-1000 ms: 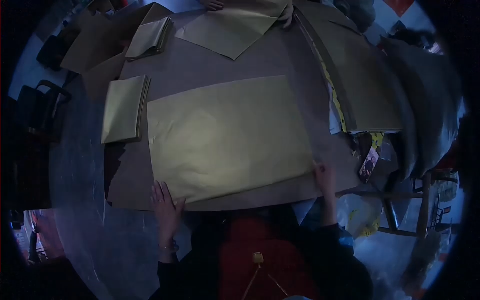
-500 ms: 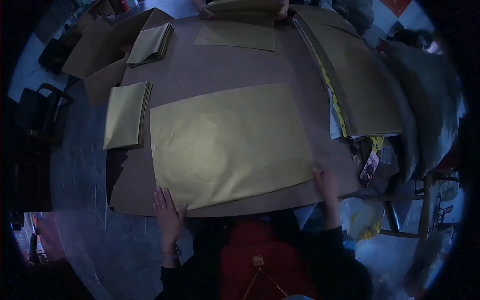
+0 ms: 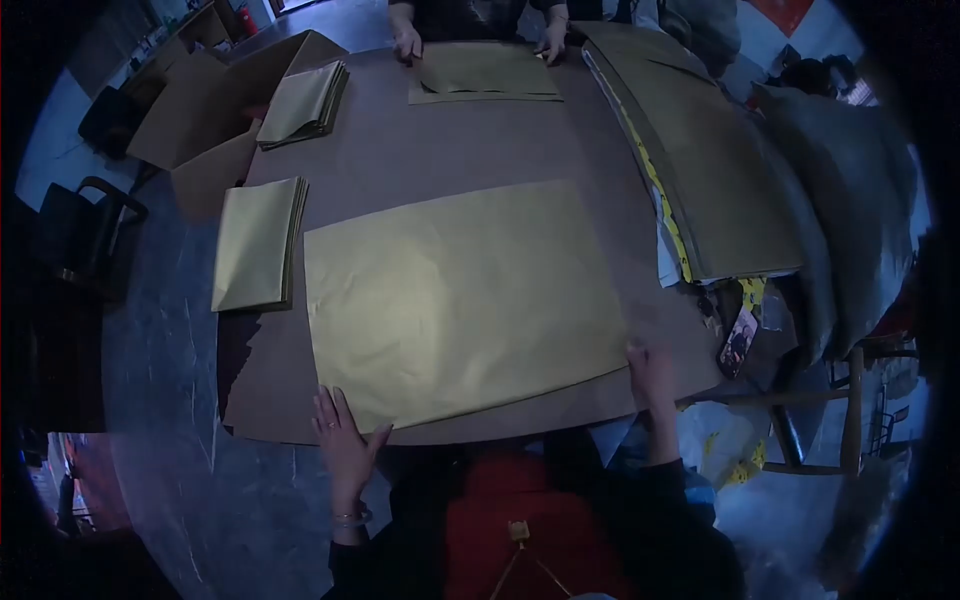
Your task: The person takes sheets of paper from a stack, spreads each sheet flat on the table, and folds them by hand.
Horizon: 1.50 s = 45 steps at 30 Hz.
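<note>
A large gold sheet lies on the brown-covered table in front of me. At its near left corner rests my left hand, fingers spread, with the fingertips at the sheet's edge. My right hand is at the near right corner, its fingers closed by the edge; what they pinch, if anything, is too small to tell. To the left lie two stacks of folded gold sheets, one nearer and one farther.
Across the table a co-worker's hands hold a folded gold sheet. A tall stack of flat sheets lines the right side, with a phone below it. An open cardboard box stands at the back left.
The co-worker's far sheet has been folded over and now lies flat. The whole view has shifted slightly, while my hands remain at the near corners of the large sheet.
</note>
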### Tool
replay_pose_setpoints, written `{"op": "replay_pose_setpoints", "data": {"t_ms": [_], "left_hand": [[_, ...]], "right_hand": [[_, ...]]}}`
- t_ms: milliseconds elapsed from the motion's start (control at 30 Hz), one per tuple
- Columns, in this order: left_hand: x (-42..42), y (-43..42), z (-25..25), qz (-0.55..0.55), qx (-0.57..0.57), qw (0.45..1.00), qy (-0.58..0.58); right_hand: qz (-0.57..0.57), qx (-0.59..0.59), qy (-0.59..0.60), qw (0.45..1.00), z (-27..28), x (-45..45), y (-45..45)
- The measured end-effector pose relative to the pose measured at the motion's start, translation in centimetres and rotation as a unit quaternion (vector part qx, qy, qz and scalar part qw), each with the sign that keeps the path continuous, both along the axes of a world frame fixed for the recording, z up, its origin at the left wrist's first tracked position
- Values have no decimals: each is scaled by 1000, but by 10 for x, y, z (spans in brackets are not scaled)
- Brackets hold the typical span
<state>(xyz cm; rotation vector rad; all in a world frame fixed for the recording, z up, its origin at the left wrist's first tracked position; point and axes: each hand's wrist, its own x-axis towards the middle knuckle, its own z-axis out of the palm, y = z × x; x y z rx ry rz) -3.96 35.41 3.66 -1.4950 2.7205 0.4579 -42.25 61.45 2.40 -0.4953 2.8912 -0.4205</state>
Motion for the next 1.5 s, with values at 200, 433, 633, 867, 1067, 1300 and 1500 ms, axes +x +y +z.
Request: {"op": "replay_pose_setpoints", "data": {"t_ms": [200,433,633,867,1067,1300,1500], "left_hand": [[-7,3,3,1,-9,1000,25],[-13,-4,3,-80,91,984,128],[-13,-3,2,-88,141,969,183],[-13,-4,0,-110,116,971,179],[-16,0,-4,-102,89,977,164],[-19,0,-7,-93,74,984,131],[-20,3,-4,-70,74,988,118]], "right_hand": [[-10,-18,25,999,-19,1,7],[37,-28,247,968,-6,22,-10],[328,-349,69,875,10,113,-84],[665,-104,-41,738,-15,212,-136],[662,-93,-14,743,-13,188,-119],[492,19,25,870,0,130,-50],[290,46,123,948,-6,51,24]]}}
